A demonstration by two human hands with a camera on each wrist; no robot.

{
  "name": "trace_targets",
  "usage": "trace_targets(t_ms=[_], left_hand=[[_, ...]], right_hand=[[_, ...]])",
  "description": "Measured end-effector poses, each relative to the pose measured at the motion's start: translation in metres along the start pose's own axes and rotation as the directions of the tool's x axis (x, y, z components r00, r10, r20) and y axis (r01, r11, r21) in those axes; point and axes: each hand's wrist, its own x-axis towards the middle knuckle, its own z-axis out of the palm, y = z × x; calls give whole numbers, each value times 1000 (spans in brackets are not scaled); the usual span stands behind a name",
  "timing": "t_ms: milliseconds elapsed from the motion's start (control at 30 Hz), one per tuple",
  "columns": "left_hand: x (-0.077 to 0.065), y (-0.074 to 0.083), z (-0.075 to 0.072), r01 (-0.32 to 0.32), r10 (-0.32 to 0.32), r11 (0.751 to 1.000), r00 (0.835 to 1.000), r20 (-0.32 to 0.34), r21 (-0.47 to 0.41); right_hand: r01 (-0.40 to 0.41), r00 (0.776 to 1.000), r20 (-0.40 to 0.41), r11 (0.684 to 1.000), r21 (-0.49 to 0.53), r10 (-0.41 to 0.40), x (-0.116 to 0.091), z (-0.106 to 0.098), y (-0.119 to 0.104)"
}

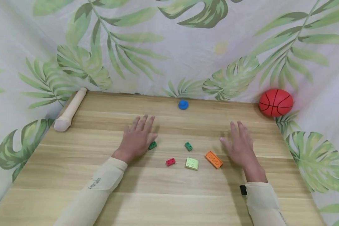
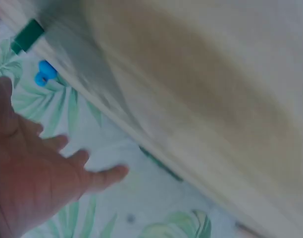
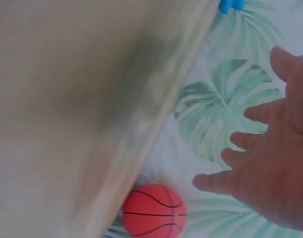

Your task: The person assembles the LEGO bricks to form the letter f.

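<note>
- Across the middle of the wood-grain table (image 1: 164,201), five small plastic toy bricks lie separately; none is joined to another, and none is held.
- From this I judge that no joining is done at this moment; whether the handling is at its start or its end, I cannot tell.
- The left hand (image 1: 135,138) has its fingers extended and slightly spread, holding nothing. It partly covers the dark green brick (image 1: 152,145); whether they touch is not clear.
- The right hand (image 1: 241,146) is also wide, thumb apart from the fingers, without any object. It is beside the orange rectangular brick (image 1: 213,159), apart from it.
- This orange brick lies diagonally and seems to show its hollow underside, with round tubes.
- Between the hands are also the green two-stud brick (image 1: 188,146), the small red brick (image 1: 170,162) and the pale green brick (image 1: 192,163), which has four studs and a rounded edge.
- Near the far edge sits a blue toy duck (image 1: 183,104); at the far right corner, a red ball with black lines (image 1: 276,102).
</note>
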Motion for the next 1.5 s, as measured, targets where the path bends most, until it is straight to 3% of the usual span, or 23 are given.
trace_targets(t_ms=[100,233,400,567,833,1000,1200,1333,1500], left_hand=[[-7,6,5,5,1,997,996,86,-73],[-16,14,4,11,3,996,989,145,-93],[-21,20,-6,23,21,983,972,234,-184],[-15,20,-12,31,57,965,944,324,-260],[14,13,2,61,11,964,963,269,-259],[50,14,15,-1,43,974,982,183,-225],[92,8,23,-47,113,958,968,223,-282],[102,-5,22,-20,93,956,967,237,-294],[109,-17,24,10,38,952,988,150,-306]], right_hand=[[-22,995,100,999,28,19,-5,8,3],[-77,971,227,997,16,71,-10,11,5],[-69,960,272,998,-7,68,-13,6,3],[-55,937,349,997,50,34,-14,0,-2],[-44,913,406,999,28,28,-13,-7,-7],[-43,913,407,998,48,20,-13,-4,-4],[-76,910,412,995,70,41,-13,2,0],[-83,910,413,994,77,44,-12,5,0],[-82,915,402,994,72,47,-11,4,2]])
